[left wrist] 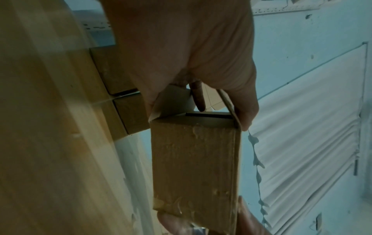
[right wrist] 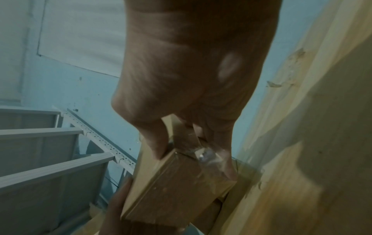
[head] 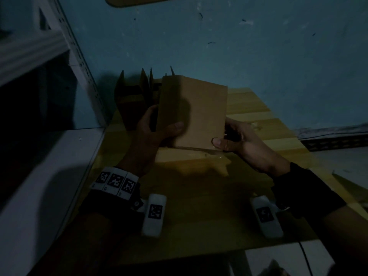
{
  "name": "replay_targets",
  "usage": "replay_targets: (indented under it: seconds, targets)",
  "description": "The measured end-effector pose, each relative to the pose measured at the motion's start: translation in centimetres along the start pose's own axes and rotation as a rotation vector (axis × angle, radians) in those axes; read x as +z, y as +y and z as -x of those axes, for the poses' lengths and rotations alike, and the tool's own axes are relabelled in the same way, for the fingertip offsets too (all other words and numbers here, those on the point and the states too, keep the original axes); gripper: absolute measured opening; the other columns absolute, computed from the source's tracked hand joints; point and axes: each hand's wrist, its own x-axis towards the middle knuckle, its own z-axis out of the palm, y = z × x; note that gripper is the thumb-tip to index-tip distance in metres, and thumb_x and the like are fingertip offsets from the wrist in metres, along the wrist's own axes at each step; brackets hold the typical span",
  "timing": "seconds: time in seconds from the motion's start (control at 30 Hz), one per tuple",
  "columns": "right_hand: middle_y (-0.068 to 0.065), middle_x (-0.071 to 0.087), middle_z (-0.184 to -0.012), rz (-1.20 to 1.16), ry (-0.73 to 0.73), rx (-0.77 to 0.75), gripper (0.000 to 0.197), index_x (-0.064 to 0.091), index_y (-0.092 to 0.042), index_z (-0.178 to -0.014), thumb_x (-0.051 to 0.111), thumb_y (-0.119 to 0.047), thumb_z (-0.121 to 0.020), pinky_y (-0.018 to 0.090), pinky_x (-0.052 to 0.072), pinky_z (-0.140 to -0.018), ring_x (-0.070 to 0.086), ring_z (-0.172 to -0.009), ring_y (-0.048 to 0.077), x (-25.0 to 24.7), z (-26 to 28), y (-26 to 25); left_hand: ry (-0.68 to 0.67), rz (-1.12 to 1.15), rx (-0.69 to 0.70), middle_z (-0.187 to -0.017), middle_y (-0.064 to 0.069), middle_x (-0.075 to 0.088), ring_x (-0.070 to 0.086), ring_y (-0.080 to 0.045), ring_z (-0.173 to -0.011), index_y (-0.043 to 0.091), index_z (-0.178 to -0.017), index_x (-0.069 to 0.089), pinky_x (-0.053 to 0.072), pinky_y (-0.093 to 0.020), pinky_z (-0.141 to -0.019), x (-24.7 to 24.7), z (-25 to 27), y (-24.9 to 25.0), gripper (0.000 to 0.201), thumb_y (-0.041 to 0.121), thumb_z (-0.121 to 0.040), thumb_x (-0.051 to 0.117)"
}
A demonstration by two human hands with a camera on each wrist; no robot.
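Observation:
A small brown cardboard box (head: 196,112) is held upright over the wooden table (head: 249,100) between both hands. My left hand (head: 155,128) grips its left side, thumb across the front face and fingers behind. My right hand (head: 237,140) pinches the lower right corner, thumb on the front. In the left wrist view the cardboard box (left wrist: 193,167) shows an open flap at its end, with my left hand (left wrist: 181,55) curled round that end. In the right wrist view the cardboard box (right wrist: 177,187) carries clear tape at the corner under my right hand (right wrist: 191,79).
More cardboard boxes (head: 135,100) with raised flaps stand at the table's back left, against the blue wall (head: 219,36). A white metal shelf unit (head: 49,116) flanks the table on the left. The scene is dim.

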Motion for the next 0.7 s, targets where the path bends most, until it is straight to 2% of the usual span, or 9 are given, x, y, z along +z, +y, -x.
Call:
replay_targets:
  seconds: [0.07,0.13,0.2,0.33,0.43,0.5,0.57,0.63,0.7]
  targets:
    - [0.000,0.067,-0.131,-0.031,-0.015,0.009,0.056,0.047,-0.010,-0.146,0.063,-0.013,-0.092,0.028,0.054,-0.094,0.064,-0.120,0.014,0.05,0.11,-0.27,0.008,0.018,0.003,-0.119,-0.003,0.065,0.069,-0.020,-0.102,0.020,-0.132,0.052,0.058,-0.032,-0.076,-0.11,-0.13,-0.05,0.068,0.020,-0.069,0.075]
    - [-0.001,0.066,-0.134,-0.059,-0.023,0.016,0.060,0.042,-0.015,-0.151,0.064,-0.019,-0.095,0.038,0.055,-0.099,0.064,-0.123,0.018,0.02,0.11,-0.42,0.017,0.021,0.012,-0.120,-0.003,0.066,0.069,-0.019,-0.103,0.020,-0.133,0.052,0.058,-0.030,-0.076,-0.25,-0.26,-0.04,0.066,0.020,-0.073,0.080]
    - [0.000,0.065,-0.136,-0.082,-0.016,0.020,0.062,0.038,-0.017,-0.154,0.061,-0.024,-0.096,0.043,0.054,-0.099,0.064,-0.123,0.022,-0.02,0.06,-0.48,0.023,0.024,0.019,-0.120,-0.003,0.066,0.069,-0.018,-0.103,0.022,-0.131,0.053,0.057,-0.028,-0.076,-0.35,-0.43,-0.08,0.064,0.020,-0.073,0.080]
    - [0.001,0.066,-0.134,-0.157,-0.002,0.047,0.067,0.045,-0.021,-0.149,0.057,-0.052,-0.091,0.030,0.056,-0.082,0.067,-0.117,0.023,0.21,0.11,-1.05,0.028,0.054,0.017,-0.120,-0.004,0.065,0.070,-0.016,-0.099,0.018,-0.134,0.051,0.057,-0.026,-0.073,-0.40,-0.52,-0.11,0.071,0.022,-0.069,0.081]
    - [-0.001,0.069,-0.130,-0.159,0.020,0.052,0.063,0.045,-0.021,-0.150,0.052,-0.046,-0.092,0.030,0.057,-0.079,0.069,-0.113,0.021,0.40,0.13,-1.09,0.015,0.069,0.018,-0.119,-0.005,0.065,0.071,-0.016,-0.097,0.017,-0.135,0.051,0.057,-0.026,-0.072,-0.41,-0.45,-0.14,0.068,0.018,-0.070,0.074]
    - [-0.006,0.070,-0.127,-0.109,0.033,0.037,0.064,0.043,-0.023,-0.151,0.061,-0.042,-0.092,0.033,0.059,-0.083,0.069,-0.114,0.017,0.63,0.11,-0.93,0.010,0.065,0.016,-0.120,-0.004,0.065,0.070,-0.017,-0.100,0.018,-0.136,0.051,0.058,-0.027,-0.073,-0.33,-0.41,-0.30,0.070,0.018,-0.070,0.075]
    - [-0.010,0.072,-0.122,-0.067,0.055,0.023,0.066,0.046,-0.023,-0.148,0.073,-0.032,-0.088,0.030,0.059,-0.083,0.069,-0.111,0.012,0.89,0.03,-0.81,0.008,0.038,0.014,-0.123,-0.005,0.065,0.069,-0.020,-0.104,0.020,-0.136,0.051,0.058,-0.031,-0.075,-0.29,-0.42,-0.46,0.073,0.021,-0.070,0.082]
    - [-0.007,0.072,-0.120,-0.046,0.066,0.021,0.072,0.051,-0.021,-0.145,0.079,-0.027,-0.079,0.025,0.058,-0.080,0.069,-0.110,0.011,0.92,-0.08,-0.61,0.004,0.008,0.019,-0.122,-0.004,0.066,0.068,-0.021,-0.106,0.022,-0.133,0.053,0.058,-0.032,-0.077,-0.28,-0.51,-0.58,0.071,0.023,-0.069,0.085]
    - [-0.003,0.071,-0.122,-0.040,0.053,0.024,0.069,0.054,-0.018,-0.141,0.079,-0.025,-0.077,0.025,0.057,-0.080,0.068,-0.111,0.013,0.81,-0.10,-0.59,0.002,-0.005,0.021,-0.121,-0.003,0.066,0.068,-0.021,-0.105,0.021,-0.132,0.053,0.058,-0.032,-0.076,-0.17,-0.48,-0.48,0.071,0.023,-0.068,0.084]
